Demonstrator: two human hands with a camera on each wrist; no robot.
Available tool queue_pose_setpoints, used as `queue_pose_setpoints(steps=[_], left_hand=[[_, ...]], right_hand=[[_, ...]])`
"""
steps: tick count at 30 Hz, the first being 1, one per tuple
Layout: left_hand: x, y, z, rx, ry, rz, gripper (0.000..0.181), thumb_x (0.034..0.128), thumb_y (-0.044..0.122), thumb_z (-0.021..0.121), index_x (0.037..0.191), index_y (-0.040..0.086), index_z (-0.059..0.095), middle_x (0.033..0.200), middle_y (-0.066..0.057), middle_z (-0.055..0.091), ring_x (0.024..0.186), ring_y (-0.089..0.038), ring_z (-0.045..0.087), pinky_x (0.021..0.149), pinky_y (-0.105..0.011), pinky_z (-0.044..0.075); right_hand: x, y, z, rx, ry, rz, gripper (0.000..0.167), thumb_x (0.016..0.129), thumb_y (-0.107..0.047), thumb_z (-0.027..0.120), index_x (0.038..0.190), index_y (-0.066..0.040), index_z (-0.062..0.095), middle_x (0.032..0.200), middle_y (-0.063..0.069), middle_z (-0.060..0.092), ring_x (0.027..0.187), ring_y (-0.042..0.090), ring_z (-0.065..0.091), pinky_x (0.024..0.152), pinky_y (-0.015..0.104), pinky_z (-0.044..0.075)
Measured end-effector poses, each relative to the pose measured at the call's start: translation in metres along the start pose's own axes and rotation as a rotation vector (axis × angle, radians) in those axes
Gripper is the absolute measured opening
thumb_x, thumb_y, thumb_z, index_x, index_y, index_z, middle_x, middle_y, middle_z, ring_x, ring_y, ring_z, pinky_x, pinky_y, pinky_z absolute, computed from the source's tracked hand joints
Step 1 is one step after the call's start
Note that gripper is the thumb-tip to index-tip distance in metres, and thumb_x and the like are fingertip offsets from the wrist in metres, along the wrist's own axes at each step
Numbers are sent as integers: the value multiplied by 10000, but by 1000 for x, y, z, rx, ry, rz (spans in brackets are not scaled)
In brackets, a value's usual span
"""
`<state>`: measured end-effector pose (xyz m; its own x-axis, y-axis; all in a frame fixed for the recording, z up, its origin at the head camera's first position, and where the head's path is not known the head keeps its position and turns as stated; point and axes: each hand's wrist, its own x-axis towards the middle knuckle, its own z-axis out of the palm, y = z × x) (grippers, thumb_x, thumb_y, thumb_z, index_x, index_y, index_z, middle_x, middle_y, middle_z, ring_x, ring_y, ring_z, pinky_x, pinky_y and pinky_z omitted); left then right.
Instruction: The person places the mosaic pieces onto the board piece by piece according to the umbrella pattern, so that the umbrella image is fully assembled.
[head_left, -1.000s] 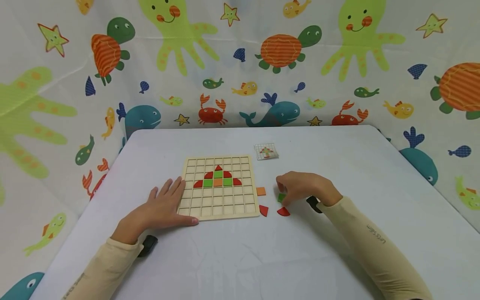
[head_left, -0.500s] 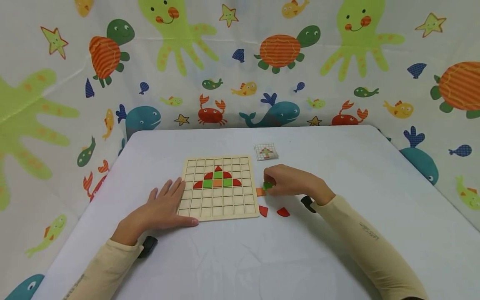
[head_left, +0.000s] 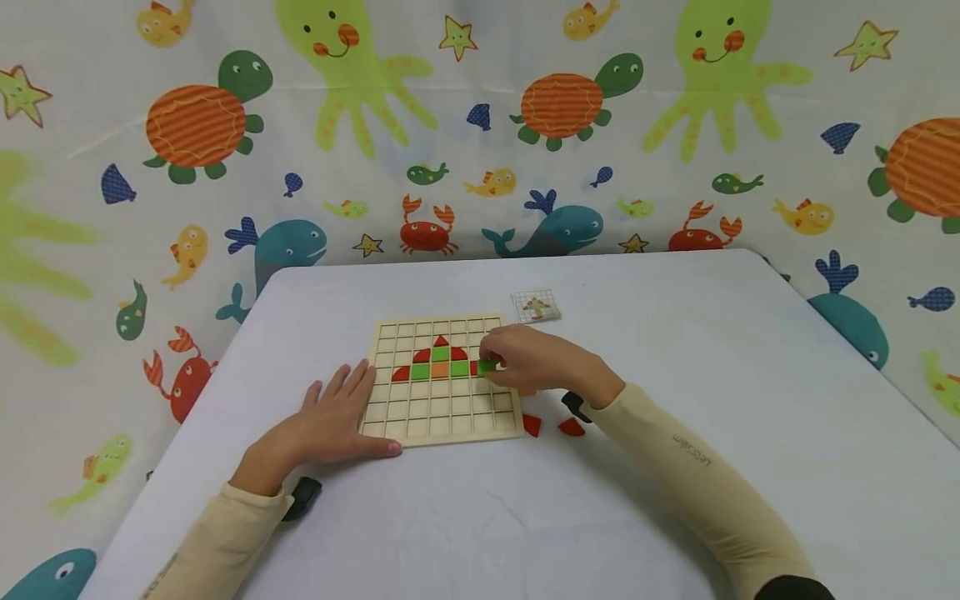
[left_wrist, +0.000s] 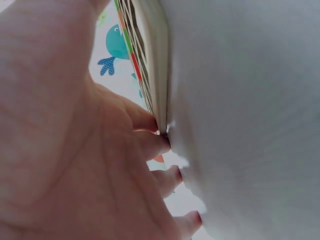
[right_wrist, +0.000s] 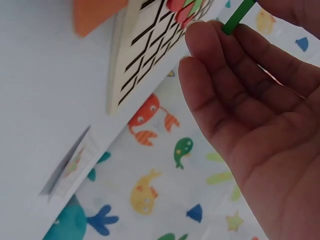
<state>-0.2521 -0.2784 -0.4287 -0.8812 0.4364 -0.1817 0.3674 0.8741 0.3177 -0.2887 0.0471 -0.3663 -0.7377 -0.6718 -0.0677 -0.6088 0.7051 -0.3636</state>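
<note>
A wooden grid board lies on the white table, with red, green and orange pieces set in its upper middle cells. My left hand rests along the board's left side, fingers spread and thumb at the front edge; in the left wrist view its fingertips meet the table by the board's side. Over the right part of the board, my right hand pinches a green square tile between thumb and fingers. The tile shows edge-on in the right wrist view, a green strip. The right hand hides some right-hand cells.
Right of the board lie an orange tile, partly hidden under the right hand, and two red quarter-round pieces, one near the board and another red piece farther right. A small pattern card lies behind the board's right corner.
My right hand has picked up the green tile from the table right of the board and carried it left over the grid. The left hand stays at the board; the head view shifts slightly.
</note>
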Motion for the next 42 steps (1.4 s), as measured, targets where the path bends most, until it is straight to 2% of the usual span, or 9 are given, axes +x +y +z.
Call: queue_pose_setpoints(steps=[7, 12, 23, 31, 36, 42], left_hand=[[3, -3, -3, -9, -10, 1, 1351, 800, 762, 770, 1659, -99, 181, 1731, -318, 143, 1567, -581, 83, 1173, -806, 58], [7, -5, -5, -8, -22, 7, 1359, 804, 774, 762, 1660, -101, 171, 1733, -316, 136, 1570, -577, 77, 1172, -806, 59], [7, -3, -1, -8, -14, 11, 1351, 811, 769, 763, 1658, -104, 174, 1733, -318, 136, 1570, -578, 81, 1172, -805, 66], [5, -1, -4, -3, -13, 4, 1346, 807, 751, 775, 1654, -108, 179, 1727, -326, 147, 1566, -580, 87, 1170, -807, 65], [4, 0, -4, -5, -15, 3, 1350, 804, 753, 776, 1654, -110, 178, 1726, -327, 147, 1566, -579, 85, 1170, -806, 64], [2, 1, -1, -4, -16, -5, 1361, 800, 764, 775, 1653, -112, 177, 1726, -327, 145, 1565, -583, 85, 1171, -805, 63]], right_hand=[[24, -16, 5, -46, 10, -54, 201, 1019, -128, 754, 1192, -27, 745, 1077, 53, 705, 958, 198, 614, 891, 295, 552], [39, -26, 12, -94, -16, -45, 154, 1033, -159, 745, 1145, -53, 743, 1068, 37, 699, 966, 182, 616, 914, 306, 546], [48, -36, 37, -225, -35, -59, 116, 1041, -209, 740, 1050, -93, 735, 889, -20, 600, 834, 166, 559, 770, 272, 482], [50, -36, 44, -289, 1, -81, 118, 1053, -218, 717, 984, -122, 714, 907, -20, 593, 837, 159, 556, 777, 279, 477], [47, -35, 43, -272, 3, -76, 121, 1051, -237, 726, 1036, -117, 717, 911, -16, 595, 842, 160, 563, 778, 279, 480], [43, -27, 37, -164, 5, -32, 156, 1038, -247, 753, 966, -143, 661, 912, -26, 583, 839, 148, 540, 755, 282, 460]])
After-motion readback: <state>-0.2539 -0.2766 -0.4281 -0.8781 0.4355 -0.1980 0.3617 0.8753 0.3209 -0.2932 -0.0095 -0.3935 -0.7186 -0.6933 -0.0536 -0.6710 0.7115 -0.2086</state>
